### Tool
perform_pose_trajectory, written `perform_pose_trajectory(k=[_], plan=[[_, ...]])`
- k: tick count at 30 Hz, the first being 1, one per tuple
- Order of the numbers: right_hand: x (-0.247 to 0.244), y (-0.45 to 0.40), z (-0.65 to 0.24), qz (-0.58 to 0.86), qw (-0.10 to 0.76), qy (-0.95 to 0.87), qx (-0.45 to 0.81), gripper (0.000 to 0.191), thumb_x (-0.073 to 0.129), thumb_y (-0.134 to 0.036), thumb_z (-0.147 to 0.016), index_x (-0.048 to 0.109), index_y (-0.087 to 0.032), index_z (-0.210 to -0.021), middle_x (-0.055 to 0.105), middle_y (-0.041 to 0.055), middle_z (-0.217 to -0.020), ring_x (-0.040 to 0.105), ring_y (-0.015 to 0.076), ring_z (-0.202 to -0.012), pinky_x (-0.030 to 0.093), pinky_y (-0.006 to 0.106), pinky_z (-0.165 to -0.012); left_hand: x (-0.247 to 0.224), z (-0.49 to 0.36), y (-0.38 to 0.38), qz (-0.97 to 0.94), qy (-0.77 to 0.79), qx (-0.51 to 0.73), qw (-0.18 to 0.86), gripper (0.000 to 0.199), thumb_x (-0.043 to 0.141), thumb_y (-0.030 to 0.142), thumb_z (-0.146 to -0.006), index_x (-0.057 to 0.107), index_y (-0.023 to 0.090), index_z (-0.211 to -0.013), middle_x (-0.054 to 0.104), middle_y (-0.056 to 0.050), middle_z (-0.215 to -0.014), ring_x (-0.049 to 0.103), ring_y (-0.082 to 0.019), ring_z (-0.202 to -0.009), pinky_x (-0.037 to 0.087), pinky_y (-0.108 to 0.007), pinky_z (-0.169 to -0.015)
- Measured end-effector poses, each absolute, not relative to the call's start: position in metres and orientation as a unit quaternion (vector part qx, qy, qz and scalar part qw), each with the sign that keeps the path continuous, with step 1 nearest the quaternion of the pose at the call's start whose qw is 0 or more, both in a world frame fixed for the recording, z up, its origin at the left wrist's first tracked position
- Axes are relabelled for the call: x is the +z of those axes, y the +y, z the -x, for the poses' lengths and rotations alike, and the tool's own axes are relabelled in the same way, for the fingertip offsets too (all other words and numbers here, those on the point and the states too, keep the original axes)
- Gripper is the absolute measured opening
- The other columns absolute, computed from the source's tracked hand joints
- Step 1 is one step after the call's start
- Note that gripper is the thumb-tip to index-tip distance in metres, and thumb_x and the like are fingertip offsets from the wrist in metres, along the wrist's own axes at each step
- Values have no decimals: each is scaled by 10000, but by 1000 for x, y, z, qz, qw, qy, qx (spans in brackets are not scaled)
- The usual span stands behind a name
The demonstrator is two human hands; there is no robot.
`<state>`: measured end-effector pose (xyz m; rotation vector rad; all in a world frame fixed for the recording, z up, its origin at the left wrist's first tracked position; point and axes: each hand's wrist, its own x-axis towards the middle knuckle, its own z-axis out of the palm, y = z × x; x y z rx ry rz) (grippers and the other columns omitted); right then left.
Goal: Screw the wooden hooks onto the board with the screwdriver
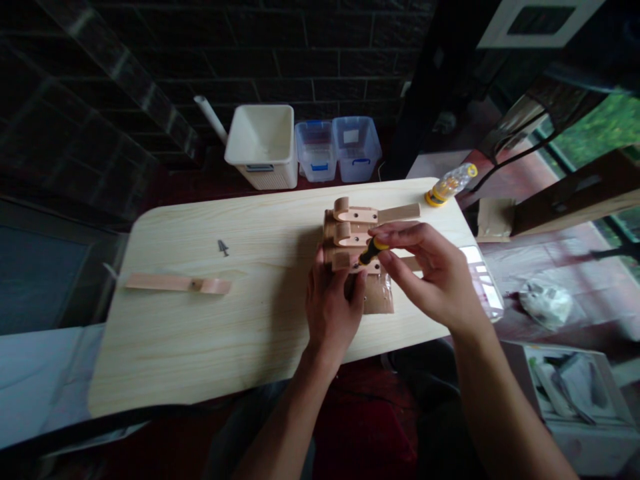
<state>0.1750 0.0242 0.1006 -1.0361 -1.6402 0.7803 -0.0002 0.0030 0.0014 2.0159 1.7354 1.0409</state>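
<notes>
My right hand (pixel 425 270) pinches a yellow and black screwdriver (pixel 371 251) by its handle. The tool slants down to a screw on the nearest of several wooden hooks (pixel 356 213), which are strips with curled ends and dark screws. These hooks lie side by side on a brown block wrapped in clear plastic (pixel 379 300). Around the block's left and near side is my left hand (pixel 334 300), its fingers and thumb closed on the block and nearest hook. A loose wooden strip with a curled end (pixel 177 284) lies at the table's left, and several screws (pixel 223 248) lie beyond it.
The pale wooden table (pixel 240 333) has rounded corners. A clear container with a yellow base (pixel 450 185) stands at its far right corner. Past the far edge are a white bin (pixel 263 143) and two clear plastic boxes (pixel 316 150). A cardboard box (pixel 583 190) is at right.
</notes>
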Motion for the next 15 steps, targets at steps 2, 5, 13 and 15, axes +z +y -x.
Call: perform_pose_trajectory(k=[2, 5, 13, 15], plan=[[102, 23, -175, 427, 499, -675, 335, 174, 752, -250, -1056, 769, -305, -1221, 852, 49, -1297, 795, 244, -1295, 659, 464, -1139, 1, 0, 3, -699, 602, 360, 142, 379, 714, 369, -1074, 750, 299, -1444, 498, -177, -1750, 554, -438, -1570, 561, -645, -1231], [105, 21, -176, 427, 498, -673, 342, 179, 739, -252, -1061, 776, -296, -1231, 841, 62, -1357, 779, 263, -1350, 660, 489, -1155, 2, 0, 3, -699, 601, 361, 142, 373, 717, 364, -1073, 747, 308, -1440, 511, -164, -1742, 545, -432, -1577, 554, -646, -1238], [102, 22, -175, 420, 512, -666, 344, 186, 747, -199, -1060, 773, -310, -1206, 845, 26, -1287, 779, 226, -1321, 642, 444, -1151, 2, -1, 3, -698, 598, 367, 144, 359, 723, 359, -1074, 754, 303, -1428, 522, -162, -1730, 531, -420, -1595, 554, -628, -1247], [100, 24, -174, 418, 518, -665, 340, 174, 759, -207, -1054, 772, -312, -1192, 841, 25, -1267, 777, 226, -1311, 639, 440, -1140, 1, -1, 3, -698, 599, 366, 141, 374, 728, 362, -1071, 749, 298, -1439, 523, -162, -1731, 537, -420, -1590, 552, -627, -1250]])
